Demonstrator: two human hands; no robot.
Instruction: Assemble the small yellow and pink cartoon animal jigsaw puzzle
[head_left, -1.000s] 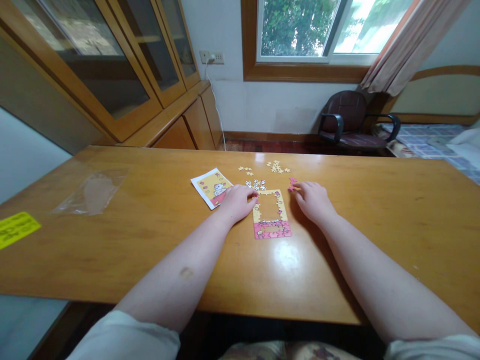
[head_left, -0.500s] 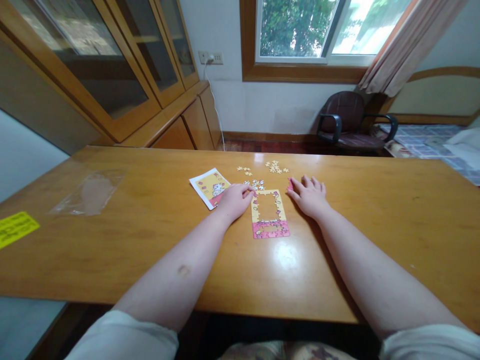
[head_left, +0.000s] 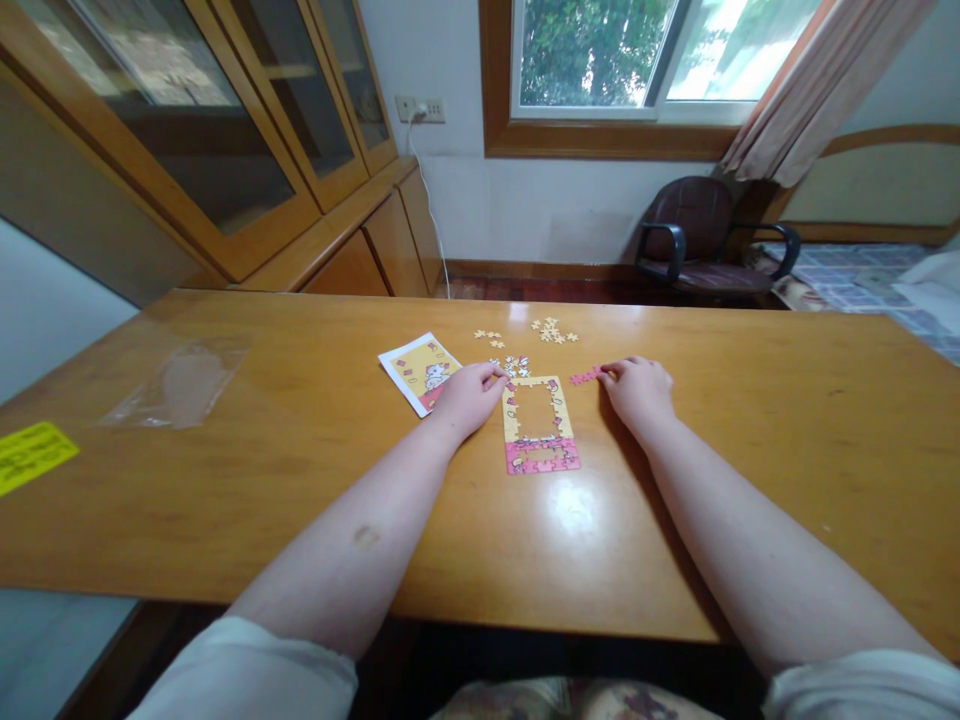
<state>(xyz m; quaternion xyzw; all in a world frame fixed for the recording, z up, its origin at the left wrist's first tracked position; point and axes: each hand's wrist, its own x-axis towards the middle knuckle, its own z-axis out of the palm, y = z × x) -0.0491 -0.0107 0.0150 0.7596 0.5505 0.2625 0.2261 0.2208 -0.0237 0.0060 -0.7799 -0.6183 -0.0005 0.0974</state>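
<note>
A partly joined jigsaw puzzle (head_left: 531,467) lies flat on the table, its yellow and pink border closed around a large gap and a smaller lower one. At its upper left edge rests my left hand (head_left: 471,396), fingers curled together; anything between the fingertips is hidden. My right hand (head_left: 639,392) is to the right of the puzzle, thumb and fingers pinched on a pink puzzle piece (head_left: 598,372) at the end of a short row of pink pieces (head_left: 581,379). Just above the puzzle sit white patterned pieces (head_left: 517,367). The picture card (head_left: 414,365) lies partly behind my left hand.
Loose yellow pieces (head_left: 553,332) lie farther back, with several more pieces (head_left: 489,336) to their left. A clear plastic bag (head_left: 187,385) and a yellow label (head_left: 34,455) are on the left of the table (head_left: 480,540). Beyond stands an armchair (head_left: 694,235).
My right hand has shifted slightly right, and its spread fingers have drawn into a pinch at the pink pieces, showing more of their row. My left hand has stayed at the puzzle's edge.
</note>
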